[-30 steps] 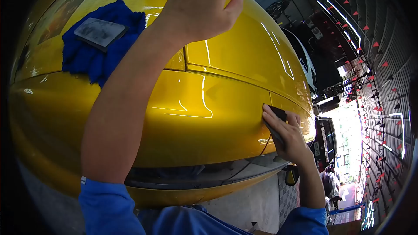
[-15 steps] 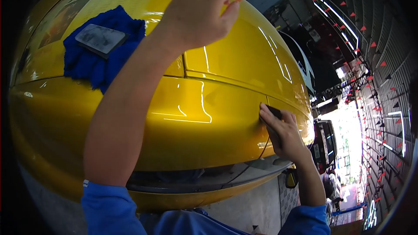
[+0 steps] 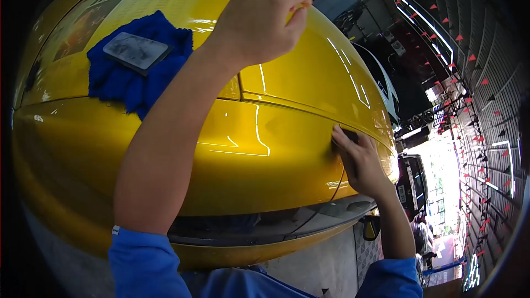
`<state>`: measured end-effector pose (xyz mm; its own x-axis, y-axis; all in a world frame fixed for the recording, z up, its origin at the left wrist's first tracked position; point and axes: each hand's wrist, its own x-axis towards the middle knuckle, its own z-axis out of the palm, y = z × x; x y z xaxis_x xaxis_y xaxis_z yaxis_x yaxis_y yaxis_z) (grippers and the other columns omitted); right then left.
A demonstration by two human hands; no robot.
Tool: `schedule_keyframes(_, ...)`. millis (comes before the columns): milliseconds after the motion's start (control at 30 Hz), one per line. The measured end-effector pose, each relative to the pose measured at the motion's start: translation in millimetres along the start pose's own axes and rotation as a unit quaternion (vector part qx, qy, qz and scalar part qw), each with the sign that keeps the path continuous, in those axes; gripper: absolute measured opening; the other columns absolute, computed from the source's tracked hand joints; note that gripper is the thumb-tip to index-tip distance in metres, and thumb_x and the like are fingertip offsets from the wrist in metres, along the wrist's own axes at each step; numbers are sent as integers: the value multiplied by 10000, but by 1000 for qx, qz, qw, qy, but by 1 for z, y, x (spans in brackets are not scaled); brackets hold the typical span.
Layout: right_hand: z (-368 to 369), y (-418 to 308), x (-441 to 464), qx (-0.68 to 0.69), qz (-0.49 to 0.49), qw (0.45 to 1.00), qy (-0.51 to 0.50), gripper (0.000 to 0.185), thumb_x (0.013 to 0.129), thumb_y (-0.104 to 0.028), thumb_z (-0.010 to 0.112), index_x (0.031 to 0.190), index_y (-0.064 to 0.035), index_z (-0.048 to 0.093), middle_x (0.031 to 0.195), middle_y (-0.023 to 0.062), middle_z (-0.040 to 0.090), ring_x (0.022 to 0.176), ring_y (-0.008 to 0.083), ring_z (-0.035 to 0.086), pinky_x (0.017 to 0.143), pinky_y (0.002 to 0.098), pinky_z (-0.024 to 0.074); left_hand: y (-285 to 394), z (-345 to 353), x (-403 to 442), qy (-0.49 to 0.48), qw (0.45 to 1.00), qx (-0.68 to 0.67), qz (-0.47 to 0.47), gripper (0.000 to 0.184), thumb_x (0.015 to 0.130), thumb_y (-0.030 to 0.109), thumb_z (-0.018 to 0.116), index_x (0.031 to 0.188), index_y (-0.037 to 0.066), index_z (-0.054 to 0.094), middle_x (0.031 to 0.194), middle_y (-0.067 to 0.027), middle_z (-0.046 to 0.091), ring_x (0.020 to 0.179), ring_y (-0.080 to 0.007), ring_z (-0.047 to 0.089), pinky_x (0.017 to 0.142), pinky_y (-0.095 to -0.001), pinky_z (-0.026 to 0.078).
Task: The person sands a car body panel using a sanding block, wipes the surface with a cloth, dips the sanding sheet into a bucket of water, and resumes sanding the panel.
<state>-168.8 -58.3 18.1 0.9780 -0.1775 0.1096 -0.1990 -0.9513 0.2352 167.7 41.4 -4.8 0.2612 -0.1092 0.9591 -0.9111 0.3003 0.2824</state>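
Observation:
A glossy yellow car body (image 3: 265, 176) fills the middle of the view. My right hand (image 3: 361, 163) is closed around a small black pad (image 3: 350, 135) and presses it on the panel near a seam. Raised over the car's upper surface, my left hand (image 3: 265, 19) has its thumb and fingertips pinched together; whatever they hold, if anything, is too small to name. At the upper left, a blue cloth (image 3: 124, 85) lies on the car, with a grey-white rectangular block (image 3: 137, 49) resting on it.
A dark glass strip (image 3: 232, 227) runs along the car's near side. Beyond the car at the right are a white vehicle (image 3: 381, 77), a dark vehicle (image 3: 411, 185), strings of small red flags and a bright opening. Grey floor (image 3: 309, 267) shows below.
My right hand and the black pad have moved slightly up along the panel. My left hand remains pinched and raised. The cloth and block appear slightly further right as the view shifts.

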Motion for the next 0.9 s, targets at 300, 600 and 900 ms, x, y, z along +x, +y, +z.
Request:
schedule_keyframes(300,-2,-7,-6,3,59,998,-17,488,927,-9,602,1413,-47,567,1423,148,631,1225,369,555,1063,479,391,1,-1,0,4,1000,2,-7,143,920,121,653,995,14,709,915,-105,695,587,-235,650,636,-358,535)
schedule_keyframes(600,-8,-15,-9,-18,72,997,-26,532,909,-21,622,1434,-51,541,1438,150,621,1211,389,534,1053,486,389,-1,0,-1,10,1000,17,15,137,921,132,652,985,26,711,941,-110,704,668,-275,672,671,-383,548)
schedule_keyframes(900,-9,-12,-20,-31,52,997,-52,554,889,-19,628,1436,-49,542,1478,135,594,1237,382,539,1056,482,396,-2,1,-3,4,1000,22,10,158,941,152,646,997,24,718,969,-107,713,646,-288,659,671,-371,546)
